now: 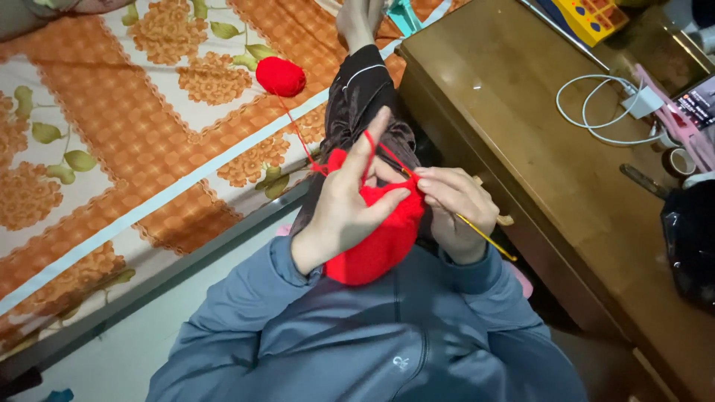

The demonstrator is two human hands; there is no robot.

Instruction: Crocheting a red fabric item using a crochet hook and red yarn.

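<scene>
The left hand (350, 205) holds the red crochet piece (376, 242) at the chest, its grip partly hiding it, yarn (298, 134) looped over the forefinger. The right hand (456, 208) pinches a yellow crochet hook (484, 238), whose tip is hidden in the stitches; the yarn ball (281, 76) lies on the bed (112, 134).

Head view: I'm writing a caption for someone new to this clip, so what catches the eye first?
The bright red crochet piece at centre, held by the left hand while the right hand works a yellow hook. Next, the red yarn ball on the orange floral bedsheet, upper left.
</scene>
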